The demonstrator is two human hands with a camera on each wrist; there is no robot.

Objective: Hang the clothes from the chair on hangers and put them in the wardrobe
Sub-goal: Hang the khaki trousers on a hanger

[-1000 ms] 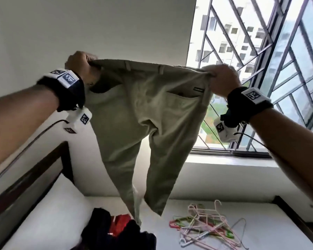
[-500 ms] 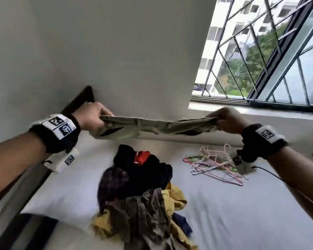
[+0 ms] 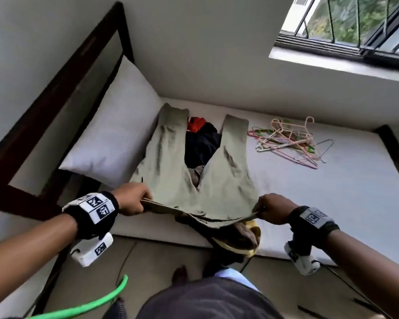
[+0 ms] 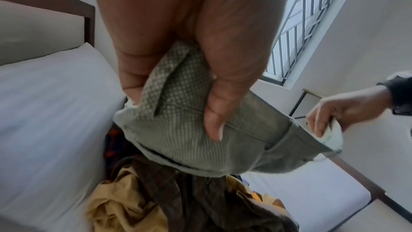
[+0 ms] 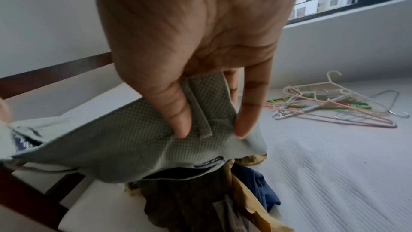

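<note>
Over the white mattress of the dark wooden bed, a pair of pale olive-green corduroy trousers is stretched out by its waistband, the two legs lying away from the person across a heap of dark, red and yellow clothes. The left hand grips one end of the waistband, thumb pressed on top of the fabric next to a belt loop in the left wrist view. The right hand grips the other end, thumb and fingers pinching the cloth on either side of another belt loop in the right wrist view. The waistband sags slightly between the two hands, above brown and mustard-yellow garments at the near edge of the mattress.

A white pillow lies left of the trousers against the dark wooden headboard. To the right, well apart from the clothes, a tangle of pink, green and wire hangers lies on the mattress below the barred window. A bright green tube curves across the lower left of the head view.
</note>
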